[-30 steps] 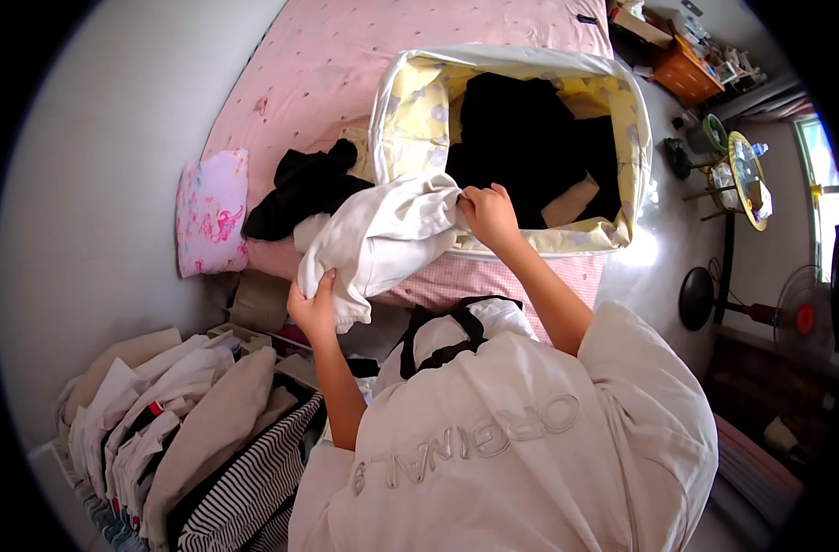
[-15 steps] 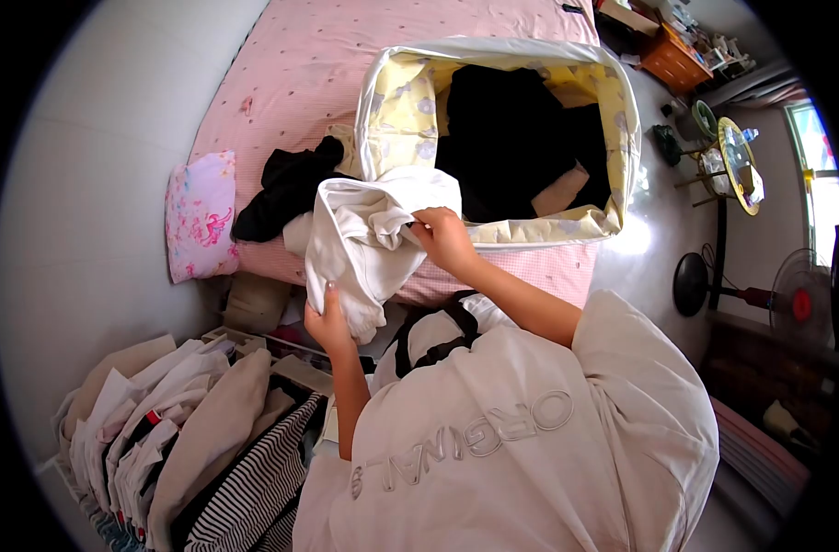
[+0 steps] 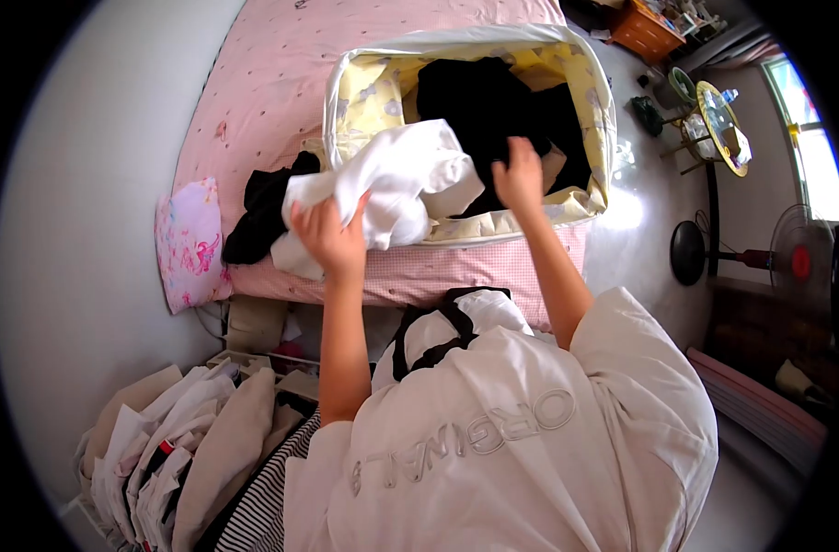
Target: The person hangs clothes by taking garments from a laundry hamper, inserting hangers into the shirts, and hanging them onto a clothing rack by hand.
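Observation:
My left hand (image 3: 332,235) grips the near-left edge of a crumpled white garment (image 3: 396,179), which spreads across the near-left rim of a fabric storage basket (image 3: 580,213). Its exact kind is not clear. My right hand (image 3: 521,175) is off the cloth, over the basket's near side, open with fingers stretched out. Yellow patterned lining shows inside the basket, and black clothes (image 3: 475,97) fill much of it. A beige patch (image 3: 554,167) lies among them. Left of the basket, a black garment (image 3: 258,207) rests on the bed.
The basket stands on a pink bed (image 3: 263,92) with a floral pillow (image 3: 194,241) by the wall. Folded clothes (image 3: 176,451) stand in a row at lower left. To the right are a fan (image 3: 797,262) and a small round table (image 3: 721,129).
The white garment has moved up and right onto the basket's rim. My right hand has let go of it and moved right over the basket; my left hand has risen with the cloth.

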`<state>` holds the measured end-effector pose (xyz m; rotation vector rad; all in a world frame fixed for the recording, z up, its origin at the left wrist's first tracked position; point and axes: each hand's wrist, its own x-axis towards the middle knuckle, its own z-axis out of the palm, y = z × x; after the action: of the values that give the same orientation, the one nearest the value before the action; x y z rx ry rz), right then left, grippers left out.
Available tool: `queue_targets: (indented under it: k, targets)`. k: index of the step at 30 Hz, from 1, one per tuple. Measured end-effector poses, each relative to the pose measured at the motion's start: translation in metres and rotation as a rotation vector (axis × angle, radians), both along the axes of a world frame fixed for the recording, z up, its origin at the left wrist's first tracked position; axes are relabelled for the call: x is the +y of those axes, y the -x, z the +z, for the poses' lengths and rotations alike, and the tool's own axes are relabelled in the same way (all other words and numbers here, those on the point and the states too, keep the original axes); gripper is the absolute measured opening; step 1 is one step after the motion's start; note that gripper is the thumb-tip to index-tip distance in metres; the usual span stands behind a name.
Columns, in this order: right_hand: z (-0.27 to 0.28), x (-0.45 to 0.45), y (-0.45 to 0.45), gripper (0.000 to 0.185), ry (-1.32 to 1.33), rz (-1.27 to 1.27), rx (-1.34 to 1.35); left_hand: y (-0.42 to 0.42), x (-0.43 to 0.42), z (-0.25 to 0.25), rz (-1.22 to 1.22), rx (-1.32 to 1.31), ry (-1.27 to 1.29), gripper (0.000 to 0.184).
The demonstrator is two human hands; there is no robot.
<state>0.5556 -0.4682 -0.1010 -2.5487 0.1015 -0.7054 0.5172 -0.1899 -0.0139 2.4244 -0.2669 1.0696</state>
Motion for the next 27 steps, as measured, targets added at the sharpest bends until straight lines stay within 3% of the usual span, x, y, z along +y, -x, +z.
queue_targets:
  k: [3,5,6,8,9,12,14,18,22,23,27]
  targets:
    - [-0.055,-0.060,-0.013,0.061,0.168,-0.404,0.290,-0.025,-0.039,-0.015,-0.082,0.233,-0.064,0.034]
    - [-0.076,-0.076,-0.019,0.067,0.210,-0.583,0.450,-0.030,-0.056,-0.050,-0.161,0.476,-0.123,0.057]
    - [-0.072,-0.076,-0.022,0.066,0.113,-0.588,0.542,-0.025,-0.064,-0.062,-0.143,0.514,-0.239,0.064]
    - [-0.061,-0.078,-0.031,0.063,-0.089,-0.597,0.716,-0.010,-0.069,-0.078,-0.220,0.519,-0.175,0.065]
    - [-0.075,-0.082,-0.038,0.047,-0.049,-0.628,0.699,-0.003,-0.068,-0.085,-0.251,0.570,-0.154,0.063]
    - [-0.061,-0.076,-0.040,0.034,-0.107,-0.489,0.631,0.024,-0.058,-0.100,-0.336,0.697,-0.092,0.059]
    - [-0.039,-0.060,-0.045,0.029,-0.082,-0.374,0.309,0.036,-0.047,-0.105,-0.378,0.719,-0.043,0.056]
    - [0.078,-0.035,-0.048,0.026,-0.088,-0.175,-0.169,0.042,-0.028,-0.077,-0.364,0.534,0.050,0.053]
    - [0.152,0.000,-0.035,0.031,-0.131,0.017,-0.288,0.031,-0.030,-0.034,-0.260,0.297,0.139,0.068]
    - [0.165,0.009,-0.030,0.031,-0.130,0.033,-0.304,0.026,-0.030,-0.024,-0.305,0.288,0.159,0.082]
    - [0.210,0.036,-0.014,0.034,-0.164,0.147,-0.436,0.007,-0.042,0.030,-0.323,0.118,0.107,0.105]
